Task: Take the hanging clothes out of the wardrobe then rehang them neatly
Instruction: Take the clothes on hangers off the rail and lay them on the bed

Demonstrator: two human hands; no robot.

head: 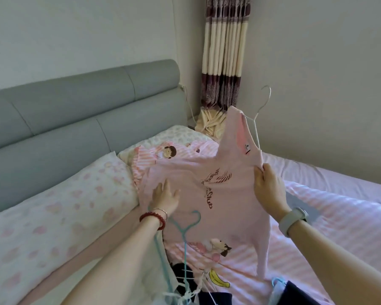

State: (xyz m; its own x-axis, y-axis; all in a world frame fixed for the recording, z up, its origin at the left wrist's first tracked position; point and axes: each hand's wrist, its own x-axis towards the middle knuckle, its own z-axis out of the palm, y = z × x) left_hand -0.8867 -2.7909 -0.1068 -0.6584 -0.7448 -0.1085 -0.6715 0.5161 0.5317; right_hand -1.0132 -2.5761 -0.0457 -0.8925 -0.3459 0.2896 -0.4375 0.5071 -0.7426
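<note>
Right hand pinches the shoulder of a pink T-shirt on a white wire hanger, lifted above the bed. Left hand lies flat, fingers relaxed, on the shirt's other side.

Two bare forearms reaching forward from the bottom edge. Left hand palm down, fingers straight and spread, pressing flat, with a red bead bracelet and a thin bangle at the wrist. Right hand raised higher, back toward the camera, fingers and thumb curled in a pinch, a pale watch strapped on the wrist.
</note>
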